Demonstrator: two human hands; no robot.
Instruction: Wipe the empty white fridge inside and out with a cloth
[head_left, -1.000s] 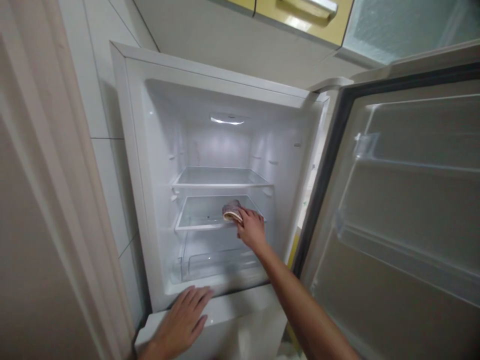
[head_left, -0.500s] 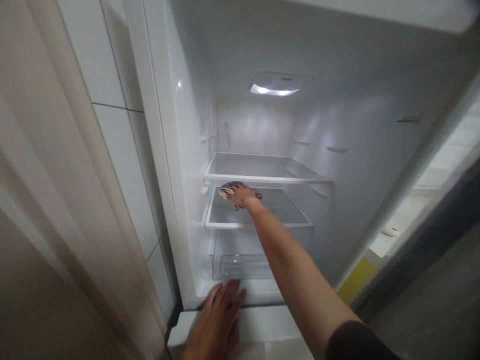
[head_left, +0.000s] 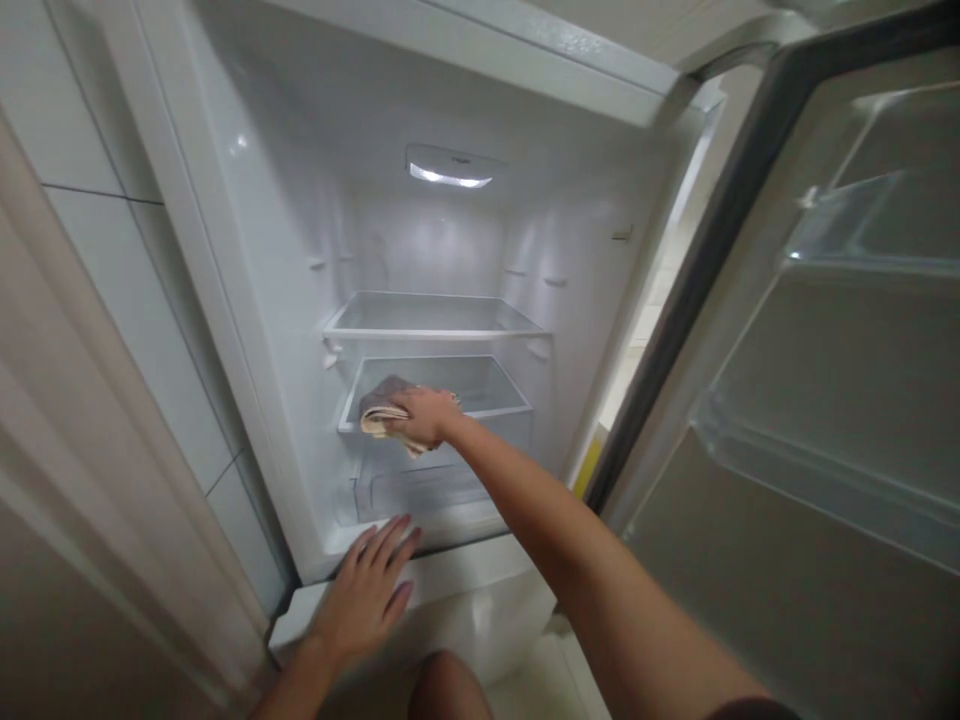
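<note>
Folded grey-and-cream fabric cloth (head_left: 384,400) sits in your right hand (head_left: 426,415), at the front left of the lower clear glass shelf with a white rim (head_left: 480,385), inside the white refrigerator (head_left: 217,290). Your right hand is grasping that cloth, palm down and fingers bent over it; where the thumb sits, you cannot tell from this view. Being folded in layers, the cloth makes a thick pad that probably fills your palm better than a single sheet would. One pale part hangs past the shelf's front rim, perhaps because your grip gathers only the middle; whether it presses on the rim is not clear. Your left hand (head_left: 364,590) is released, holding nothing that shows, its fingers spread near the cavity's bottom lip, above the white lower front panel (head_left: 472,570); it likely steadies you while your other arm reaches in. Just below the cloth lies the clear plastic drawer (head_left: 427,490), and above it the upper clear glass shelf with a white rim (head_left: 435,315), so your wrist stays low, presumably to pass beneath that shelf. To your right, the refrigerator door with a dark gasket (head_left: 847,390) stands swung outward, leaving your forearm room
</note>
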